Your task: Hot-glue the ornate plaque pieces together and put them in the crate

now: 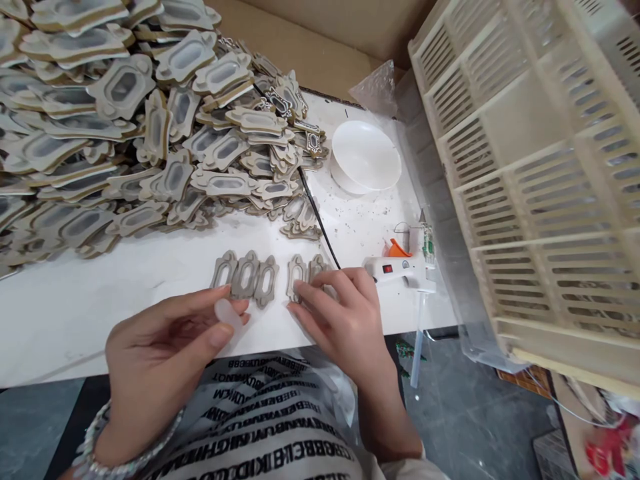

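Note:
My left hand (pixel 165 340) pinches a small translucent oval piece (pixel 227 313) between thumb and fingers, just below a row of three flat grey-brown cardboard frames (pixel 245 275) lying on the white table (pixel 100 293). My right hand (pixel 340 313) rests with its fingers bent on two more frames (pixel 300 270) to the right of that row. A white hot glue gun (pixel 400 270) with a red switch lies just right of my right hand.
A big heap of the same frames (pixel 125 120) covers the table's left and back. A white bowl (pixel 365 157) stands at the back right. The gun's black cable (pixel 315 213) crosses the table. A cream slatted plastic crate (pixel 540 167) stands on the right.

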